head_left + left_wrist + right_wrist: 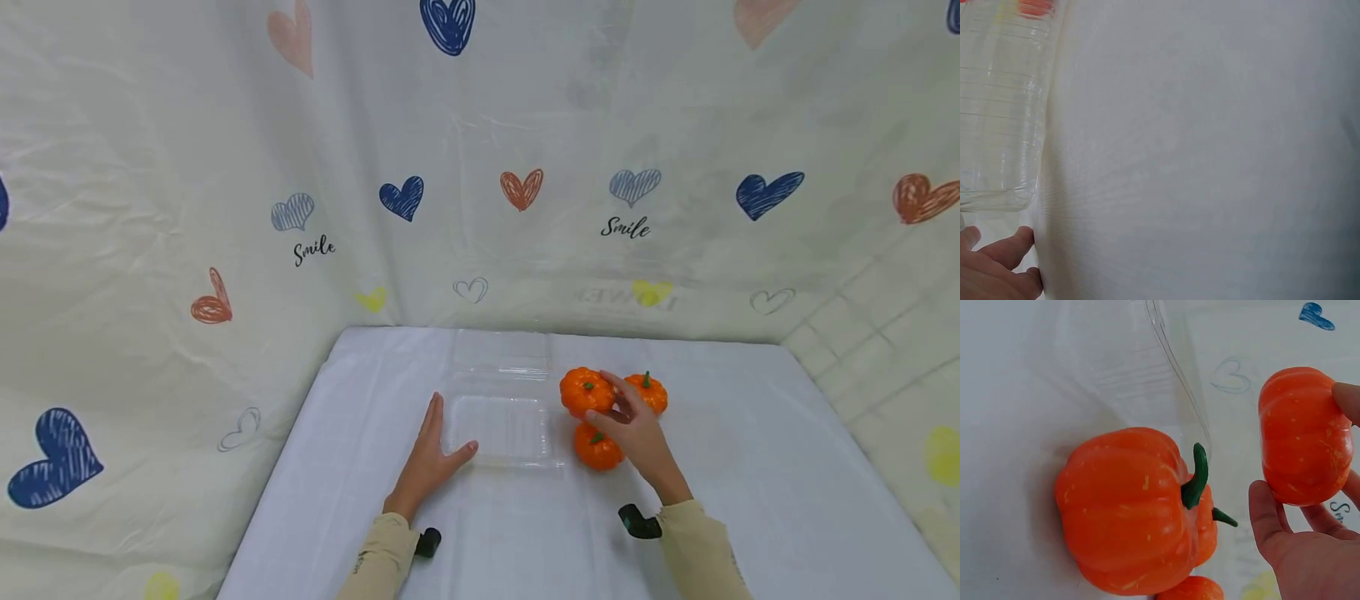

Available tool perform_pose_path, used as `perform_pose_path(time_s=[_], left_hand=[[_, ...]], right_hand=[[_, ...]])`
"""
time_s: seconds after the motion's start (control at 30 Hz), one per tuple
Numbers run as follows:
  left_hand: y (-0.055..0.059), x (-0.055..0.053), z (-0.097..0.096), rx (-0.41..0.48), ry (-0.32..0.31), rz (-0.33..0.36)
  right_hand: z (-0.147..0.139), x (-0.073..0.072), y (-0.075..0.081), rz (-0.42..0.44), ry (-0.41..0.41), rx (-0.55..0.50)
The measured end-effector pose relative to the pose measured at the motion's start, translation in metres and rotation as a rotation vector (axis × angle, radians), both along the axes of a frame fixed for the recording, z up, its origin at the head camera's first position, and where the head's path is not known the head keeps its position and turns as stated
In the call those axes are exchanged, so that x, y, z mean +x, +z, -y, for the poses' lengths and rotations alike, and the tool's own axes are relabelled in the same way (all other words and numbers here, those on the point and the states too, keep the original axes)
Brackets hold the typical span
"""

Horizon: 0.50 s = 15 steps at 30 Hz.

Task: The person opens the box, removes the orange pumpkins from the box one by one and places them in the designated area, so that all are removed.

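Observation:
My right hand [633, 429] grips a small orange toy pumpkin [587, 392] between thumb and fingers. The right wrist view shows this held pumpkin [1305, 436] raised off the table, its ribbed side facing the camera. Below it, an orange pumpkin with a green stem [1125, 509] rests on the cloth, partly covering others behind. In the head view, one pumpkin [597, 450] sits nearer me and another [654, 395] lies right of the held one. A clear plastic box [498, 429] lies with its lid folded back. Beside its left edge is my left hand [429, 462], fingers extended, holding nothing.
A white cloth [517, 533] covers the table. The transparent lid [501, 354] lies behind the box, near the table's far edge. A heart-printed curtain [480, 125] hangs behind and at both sides. Dark wrist cameras stick out beside both sleeves.

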<state>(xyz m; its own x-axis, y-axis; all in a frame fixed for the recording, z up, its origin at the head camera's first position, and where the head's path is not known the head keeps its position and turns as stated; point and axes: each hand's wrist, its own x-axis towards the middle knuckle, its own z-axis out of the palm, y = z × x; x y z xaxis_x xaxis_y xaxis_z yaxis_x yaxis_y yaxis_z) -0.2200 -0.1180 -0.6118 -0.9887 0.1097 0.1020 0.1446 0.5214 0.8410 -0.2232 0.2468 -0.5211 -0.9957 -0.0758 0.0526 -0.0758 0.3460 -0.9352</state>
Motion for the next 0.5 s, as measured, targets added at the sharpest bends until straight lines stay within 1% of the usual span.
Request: perform_pose_path(time_s=[0.33, 0.5], left_hand=[[-0.002, 0.000, 0.000, 0.000, 0.008, -0.006], [-0.002, 0.000, 0.001, 0.015, 0.005, -0.007]], right_hand=[[-0.025, 0.009, 0.000, -0.005, -0.040, 0.002], [-0.037, 0.013, -0.002, -0.026, -0.060, 0.022]])
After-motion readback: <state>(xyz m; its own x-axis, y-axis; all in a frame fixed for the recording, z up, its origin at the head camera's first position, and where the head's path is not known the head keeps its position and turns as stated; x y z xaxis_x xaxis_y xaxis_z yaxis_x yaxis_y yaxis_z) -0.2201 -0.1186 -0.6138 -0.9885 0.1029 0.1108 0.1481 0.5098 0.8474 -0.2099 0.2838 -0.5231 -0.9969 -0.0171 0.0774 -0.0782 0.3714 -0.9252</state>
